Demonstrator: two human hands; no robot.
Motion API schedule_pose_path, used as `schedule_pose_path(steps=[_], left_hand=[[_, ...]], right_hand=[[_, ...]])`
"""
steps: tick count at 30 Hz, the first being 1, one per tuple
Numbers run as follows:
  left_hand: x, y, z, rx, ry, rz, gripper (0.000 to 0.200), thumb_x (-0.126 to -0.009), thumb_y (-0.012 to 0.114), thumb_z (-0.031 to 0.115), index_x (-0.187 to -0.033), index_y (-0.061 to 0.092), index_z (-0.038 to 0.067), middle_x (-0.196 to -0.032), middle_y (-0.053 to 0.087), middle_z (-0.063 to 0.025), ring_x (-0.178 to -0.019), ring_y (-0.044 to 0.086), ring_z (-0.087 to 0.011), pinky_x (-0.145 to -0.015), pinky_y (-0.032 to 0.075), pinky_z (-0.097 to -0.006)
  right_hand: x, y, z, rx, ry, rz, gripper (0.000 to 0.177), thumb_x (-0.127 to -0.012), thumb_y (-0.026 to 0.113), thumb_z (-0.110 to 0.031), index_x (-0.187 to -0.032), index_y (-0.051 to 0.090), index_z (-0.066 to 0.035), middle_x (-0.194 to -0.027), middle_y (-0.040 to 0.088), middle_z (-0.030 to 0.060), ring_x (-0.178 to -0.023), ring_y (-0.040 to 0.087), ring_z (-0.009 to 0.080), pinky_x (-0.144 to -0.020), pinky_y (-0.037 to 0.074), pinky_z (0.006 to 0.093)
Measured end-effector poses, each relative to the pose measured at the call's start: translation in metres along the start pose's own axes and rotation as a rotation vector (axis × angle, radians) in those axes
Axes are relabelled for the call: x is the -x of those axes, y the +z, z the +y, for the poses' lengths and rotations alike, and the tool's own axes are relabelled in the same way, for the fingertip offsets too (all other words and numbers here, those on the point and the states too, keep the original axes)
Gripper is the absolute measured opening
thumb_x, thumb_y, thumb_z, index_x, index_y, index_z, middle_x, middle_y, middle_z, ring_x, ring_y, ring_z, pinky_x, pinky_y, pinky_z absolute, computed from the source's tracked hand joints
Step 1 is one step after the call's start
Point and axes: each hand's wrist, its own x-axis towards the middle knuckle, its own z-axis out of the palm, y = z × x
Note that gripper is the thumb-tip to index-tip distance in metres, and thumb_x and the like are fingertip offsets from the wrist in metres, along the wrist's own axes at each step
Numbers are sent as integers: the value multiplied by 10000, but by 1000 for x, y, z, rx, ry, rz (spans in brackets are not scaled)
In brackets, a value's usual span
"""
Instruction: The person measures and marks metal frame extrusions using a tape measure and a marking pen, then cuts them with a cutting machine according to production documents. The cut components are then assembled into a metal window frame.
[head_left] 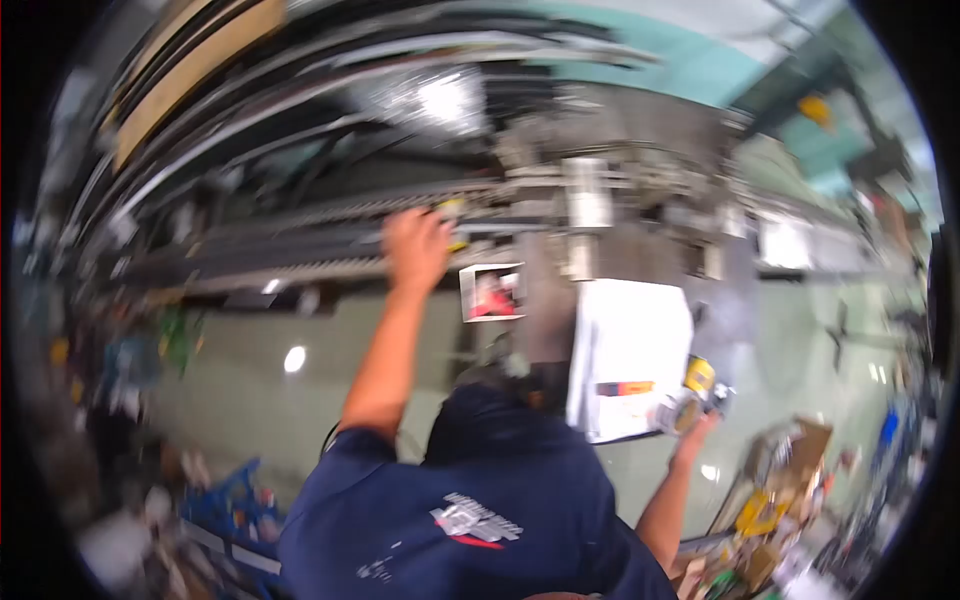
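Observation:
My left hand (418, 245) reaches forward over a long dark machine rail (330, 240), its fingers curled and smeared by motion. Right beside its fingertips is a small yellow thing (455, 222); whether I grip it cannot be made out. Low on the right, my right hand (700, 430) is closed around a yellow-and-grey thing (698, 378), too blurred to name. This thing is at the lower right corner of a white sheet or board (632, 330) with an orange-and-white label. The fingers of my right hand are partly hidden behind it.
A small open box (490, 292) with red contents sits beside the dark metal machine plate (548, 310). A pale cylinder (588, 195) stands on the machine. Long bars (230, 90) lie behind. At the lower right is a cardboard box (800, 450) among clutter; blue items (235, 500) are lower left.

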Motion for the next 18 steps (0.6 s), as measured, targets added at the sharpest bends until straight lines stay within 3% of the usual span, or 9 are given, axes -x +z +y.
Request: schedule_pose_path(steps=[2,4,6,7,9,11,13,16,18], left_hand=[[-5,-34,21,-38,-64,-132,404,-895,780,399,-1221,755,162,-1370,660,-72,-1304,572,-315,-1198,319,-552],[-6,-42,12,-139,99,-150,484,-853,809,383,-1297,742,203,-1372,673,-66,-1312,575,-296,-1205,301,-552],[-3,-21,-34,-258,107,-226,485,-864,795,322,-1340,728,253,-1363,673,-86,-1272,601,-316,-1146,354,-594],[-8,-19,-48,-144,154,-233,477,-883,775,262,-1356,722,253,-1308,679,-105,-1219,613,-343,-1111,391,-580],[-19,-22,-60,-61,155,-337,514,-880,773,212,-1389,704,211,-1180,668,-142,-1119,612,-374,-1004,458,-483],[-28,-24,-58,-51,111,-413,496,-897,766,193,-1388,697,177,-1224,667,-158,-1138,612,-381,-978,467,-482],[-31,-16,-59,-51,214,-320,381,-954,730,207,-1328,716,136,-1218,702,-168,-1114,647,-379,-929,493,-472],[-43,3,-56,1,122,-181,273,-1016,674,239,-1241,729,94,-1169,739,-164,-1056,684,-380,-868,521,-455],[-55,2,-44,66,95,-282,242,-1046,634,255,-1181,735,81,-1124,748,-162,-1010,693,-380,-837,532,-442]], right_hand=[[-4,1,19,69,-87,28,797,-1131,336,-525,-1690,50,-34,-1768,96,147,-1624,128,288,-1317,120,427],[-10,7,31,282,-176,97,722,-1131,375,-438,-1673,150,-18,-1763,99,177,-1629,89,316,-1319,88,438],[-9,10,32,384,-207,155,652,-1131,415,-352,-1656,250,-3,-1757,101,208,-1634,50,344,-1321,56,449],[-10,12,34,373,-229,199,647,-1120,434,-347,-1637,287,13,-1746,97,256,-1631,25,392,-1317,25,474],[0,18,19,242,-161,224,651,-1101,477,-360,-1629,329,-8,-1747,88,262,-1627,26,417,-1311,54,484],[6,20,5,201,-168,235,654,-1098,489,-367,-1627,341,-12,-1751,91,251,-1630,15,411,-1310,59,479],[12,22,-3,183,-147,246,661,-1096,492,-371,-1631,334,-16,-1753,90,246,-1630,10,409,-1310,59,479],[12,22,-5,177,-138,253,665,-1096,495,-374,-1634,329,-21,-1756,87,238,-1631,7,408,-1310,58,477],[12,24,-3,177,-138,256,666,-1096,497,-375,-1635,328,-21,-1757,84,236,-1631,9,409,-1310,57,478]])
